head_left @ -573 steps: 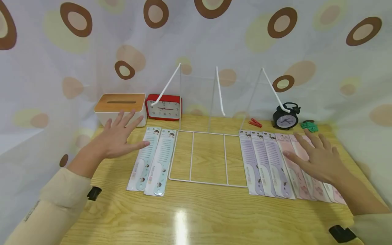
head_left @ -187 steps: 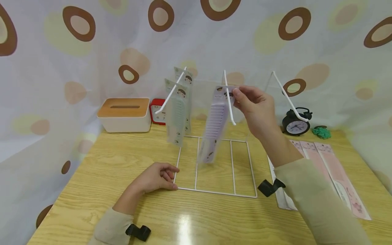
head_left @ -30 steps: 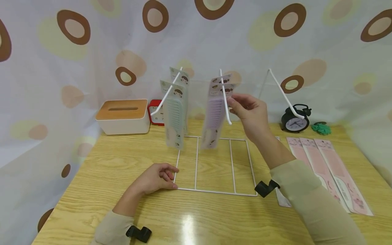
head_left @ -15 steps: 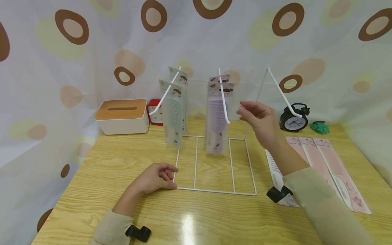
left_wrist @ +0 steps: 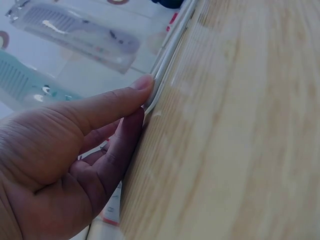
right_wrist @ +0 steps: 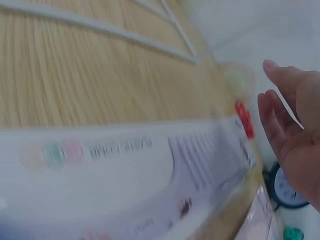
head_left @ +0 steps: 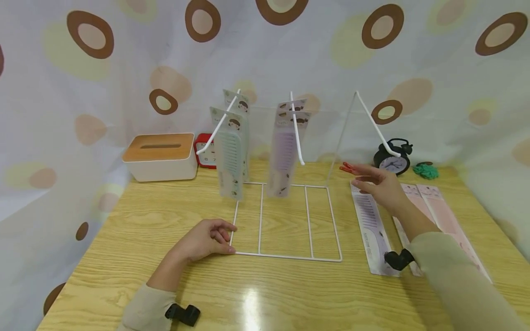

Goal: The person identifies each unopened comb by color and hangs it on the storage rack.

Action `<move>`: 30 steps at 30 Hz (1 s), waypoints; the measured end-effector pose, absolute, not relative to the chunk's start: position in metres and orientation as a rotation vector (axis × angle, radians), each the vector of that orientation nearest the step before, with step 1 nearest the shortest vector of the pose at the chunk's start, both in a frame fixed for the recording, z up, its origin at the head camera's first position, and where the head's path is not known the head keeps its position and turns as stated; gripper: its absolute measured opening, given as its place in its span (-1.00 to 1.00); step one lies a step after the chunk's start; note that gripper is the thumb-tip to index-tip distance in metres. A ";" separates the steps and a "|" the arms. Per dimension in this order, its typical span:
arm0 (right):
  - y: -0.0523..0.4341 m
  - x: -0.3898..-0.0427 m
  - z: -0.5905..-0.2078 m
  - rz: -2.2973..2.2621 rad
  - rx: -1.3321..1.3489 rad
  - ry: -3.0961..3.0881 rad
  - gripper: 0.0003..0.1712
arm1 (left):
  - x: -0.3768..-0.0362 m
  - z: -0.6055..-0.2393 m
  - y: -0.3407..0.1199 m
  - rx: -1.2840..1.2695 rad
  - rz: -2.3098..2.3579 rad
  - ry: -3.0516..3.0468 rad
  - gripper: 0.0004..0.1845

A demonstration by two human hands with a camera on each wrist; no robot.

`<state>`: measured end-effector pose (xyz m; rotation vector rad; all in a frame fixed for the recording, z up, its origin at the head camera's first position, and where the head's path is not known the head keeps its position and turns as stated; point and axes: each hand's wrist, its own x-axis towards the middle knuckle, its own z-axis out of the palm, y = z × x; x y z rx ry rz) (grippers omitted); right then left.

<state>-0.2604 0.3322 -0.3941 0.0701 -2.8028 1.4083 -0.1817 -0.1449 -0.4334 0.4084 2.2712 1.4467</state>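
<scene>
My right hand (head_left: 378, 184) hovers with its fingers straight and loosely spread, holding nothing, just above the far end of the purple comb (head_left: 372, 230) that lies flat in its packet on the table (head_left: 136, 230). That comb sits directly under and slightly toward me from the hand; its long axis runs away from me, header end at the far side near the fingertips, handle end close to my wrist. In the right wrist view the same packet (right_wrist: 125, 170) stretches across the frame below the open palm (right_wrist: 295, 130), apart from it, not touched.

The pink combs (head_left: 439, 220) lie just beside it on the right, parallel to it.

My left hand (head_left: 204, 239) is well apart from the purple comb, on the other side of the wire rack (head_left: 285, 255). Its fingers are curled, and thumb and fingertips press on the near left corner of the rack's base; the left wrist view shows the thumb (left_wrist: 110, 105) lying along the white wire (left_wrist: 167, 60). So the right hand is plainly the nearer one.

On the rack, two green combs (head_left: 229, 156) hang from the left hook and two purple ones (head_left: 285, 151) from the middle hook (head_left: 296, 138); the right hook (head_left: 374, 126) is bare.
</scene>
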 end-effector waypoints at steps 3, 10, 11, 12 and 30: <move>0.346 -0.265 -0.401 1.307 0.016 -2.927 -0.25 | -0.181 -0.434 -0.146 0.406 1.451 2.269 -0.44; 0.365 -0.274 -0.414 1.095 0.021 -3.130 -0.01 | -0.182 -0.435 -0.147 0.403 1.450 2.273 -0.44; 0.366 -0.274 -0.416 1.054 0.042 -3.145 0.02 | -0.182 -0.434 -0.147 0.401 1.449 2.273 -0.43; 0.367 -0.275 -0.416 1.010 0.059 -3.155 0.05 | -0.182 -0.434 -0.147 0.401 1.449 2.272 -0.43; 0.360 -0.253 -0.388 1.887 -0.305 -2.449 -0.43 | -0.182 -0.433 -0.145 0.377 1.456 2.264 -0.44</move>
